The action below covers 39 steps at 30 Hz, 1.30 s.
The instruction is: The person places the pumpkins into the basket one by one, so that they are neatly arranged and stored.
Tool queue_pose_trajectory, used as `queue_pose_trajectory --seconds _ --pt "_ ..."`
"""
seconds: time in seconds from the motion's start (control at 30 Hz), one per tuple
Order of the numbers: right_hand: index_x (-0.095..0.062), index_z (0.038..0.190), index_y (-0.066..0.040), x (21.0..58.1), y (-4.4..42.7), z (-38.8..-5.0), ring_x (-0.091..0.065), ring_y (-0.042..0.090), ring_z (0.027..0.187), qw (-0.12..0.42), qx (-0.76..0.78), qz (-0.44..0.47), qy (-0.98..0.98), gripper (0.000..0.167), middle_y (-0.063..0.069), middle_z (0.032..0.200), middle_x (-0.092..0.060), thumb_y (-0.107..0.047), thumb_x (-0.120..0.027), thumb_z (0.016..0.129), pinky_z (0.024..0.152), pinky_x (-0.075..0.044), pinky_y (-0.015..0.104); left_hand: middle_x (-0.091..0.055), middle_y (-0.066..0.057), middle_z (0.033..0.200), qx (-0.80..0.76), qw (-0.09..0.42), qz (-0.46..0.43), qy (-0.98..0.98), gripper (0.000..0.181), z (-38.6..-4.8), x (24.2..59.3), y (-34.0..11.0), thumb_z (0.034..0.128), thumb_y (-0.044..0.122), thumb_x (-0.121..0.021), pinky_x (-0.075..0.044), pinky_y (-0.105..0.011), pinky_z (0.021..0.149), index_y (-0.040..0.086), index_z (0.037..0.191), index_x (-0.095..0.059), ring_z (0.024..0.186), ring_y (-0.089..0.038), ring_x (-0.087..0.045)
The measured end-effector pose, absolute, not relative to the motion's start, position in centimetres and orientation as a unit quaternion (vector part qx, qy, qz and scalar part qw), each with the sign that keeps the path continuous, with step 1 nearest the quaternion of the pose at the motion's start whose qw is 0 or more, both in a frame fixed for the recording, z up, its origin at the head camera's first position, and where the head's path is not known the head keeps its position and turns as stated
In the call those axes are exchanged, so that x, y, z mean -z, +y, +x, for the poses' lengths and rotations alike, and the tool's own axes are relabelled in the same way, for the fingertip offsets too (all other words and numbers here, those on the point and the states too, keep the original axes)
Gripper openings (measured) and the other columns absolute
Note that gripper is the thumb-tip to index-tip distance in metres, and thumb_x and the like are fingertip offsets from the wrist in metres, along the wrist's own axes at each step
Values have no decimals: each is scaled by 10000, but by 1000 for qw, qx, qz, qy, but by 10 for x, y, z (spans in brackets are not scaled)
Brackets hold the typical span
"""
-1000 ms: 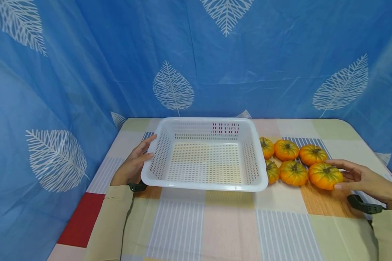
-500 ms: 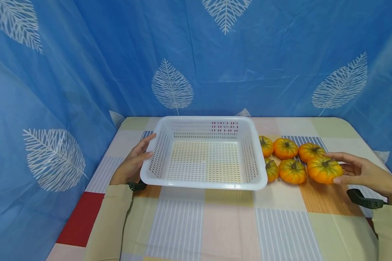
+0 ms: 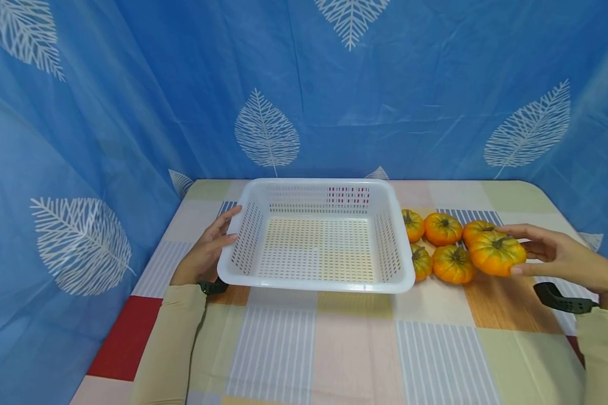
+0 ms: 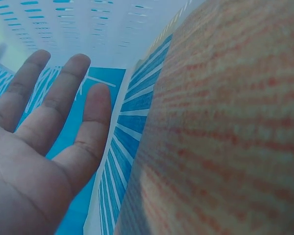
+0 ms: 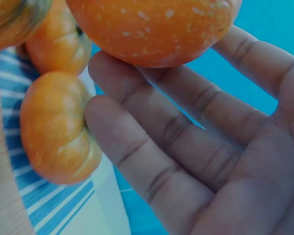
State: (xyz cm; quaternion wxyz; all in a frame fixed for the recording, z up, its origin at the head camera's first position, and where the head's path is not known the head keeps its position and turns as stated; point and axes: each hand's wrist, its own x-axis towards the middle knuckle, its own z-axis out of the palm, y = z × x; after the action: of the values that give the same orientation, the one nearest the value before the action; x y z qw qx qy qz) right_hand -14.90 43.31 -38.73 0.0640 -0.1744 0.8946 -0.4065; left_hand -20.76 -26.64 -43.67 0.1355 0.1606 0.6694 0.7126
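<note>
So the big change is right at the right grip (image 3: pixel 567 261): thumb and fingers are pinching the near-row end pumpkin (image 3: pixel 497 254), and compared with a second ago it's riding higher and drifting a bit leftward, with a shadow showing below it on the table (image 3: pixel 354 354). To me that's meaning the lift is under way and the right grip is carrying the weight solo. In the wrist view the lower fingers aren't really wrapping round it, so I'm reading the hold as a pinch and not a full wrap

Just past the grip, partly hidden by the load, the far-row end pumpkin (image 3: pixel 473 228) is sitting on the table; I can't tell if the two are touching. Left of the grip, the middle near-row pumpkin (image 3: pixel 453 264) is staying put, and so is the far-row middle pumpkin (image 3: pixel 443 229). Further left, the other two, the near-row inner pumpkin (image 3: pixel 421 263) and the far-row inner pumpkin (image 3: pixel 413 225), are sitting right by the basket (image 3: pixel 314 284)

The basket isn't budging. On its far side from the right grip, the left grip (image 3: pixel 205 253) is resting at the rim, wide, fingers fairly straight, not holding any pumpkin. Way beyond everything, a blue leaf-print curtain (image 3: pixel 415 112) is hanging
</note>
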Motion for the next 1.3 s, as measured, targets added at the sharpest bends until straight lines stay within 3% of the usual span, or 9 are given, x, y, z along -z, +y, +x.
queue_pose_trajectory --seconds 0.2,0.4,0.63,0.77,0.97,1.3 --pt "-547 1546 -180 378 420 -152 -591 -111 1142 54 414 -212 884 748 -313 1422 -511 181 -704 911 842 -509 104 -495 22 1494 -717 134 175 661 690 -208 438 -267 1059 28 -491 -591 -370 959 214 1692 -288 1240 -177 -597" --pt "-535 1554 -109 371 408 -156 -606 -101 1146 45 406 -229 883 729 -299 1446 -517 174 -718 908 886 -471 65 -506 2 1494 -724 134 203 645 673 -209 440 -267 1064 20 -484 -589 -358 949 228 1682 -314 1234 -173 -604" --pt "-513 1584 -158 365 398 -162 -505 -173 1218 50 390 -233 889 752 -302 1474 -464 131 -734 926 913 -406 26 -549 -4 1456 -744 139 219 616 620 -210 441 -267 1063 7 -482 -598 -337 923 316 1599 -440 1198 -161 -629" --pt "-505 1588 -123 364 391 -166 -513 -157 1236 58 395 -246 883 739 -278 1483 -489 131 -727 931 928 -403 33 -556 2 1426 -748 135 215 614 606 -210 443 -267 1059 12 -490 -593 -319 911 341 1568 -479 1182 -151 -632" --pt "-500 1585 -103 361 381 -171 -492 -149 1262 67 401 -256 877 728 -276 1482 -492 120 -733 933 939 -434 60 -535 7 1439 -746 127 219 616 599 -210 446 -266 1061 17 -480 -592 -314 907 348 1560 -475 1190 -149 -620" --pt "-460 1604 -61 351 361 -179 -604 -44 1216 93 428 -302 847 726 -232 1498 -524 150 -694 949 879 -567 188 -512 -10 1434 -742 113 227 621 584 -211 447 -264 1050 25 -468 -600 -319 886 359 1528 -487 1194 -154 -608"
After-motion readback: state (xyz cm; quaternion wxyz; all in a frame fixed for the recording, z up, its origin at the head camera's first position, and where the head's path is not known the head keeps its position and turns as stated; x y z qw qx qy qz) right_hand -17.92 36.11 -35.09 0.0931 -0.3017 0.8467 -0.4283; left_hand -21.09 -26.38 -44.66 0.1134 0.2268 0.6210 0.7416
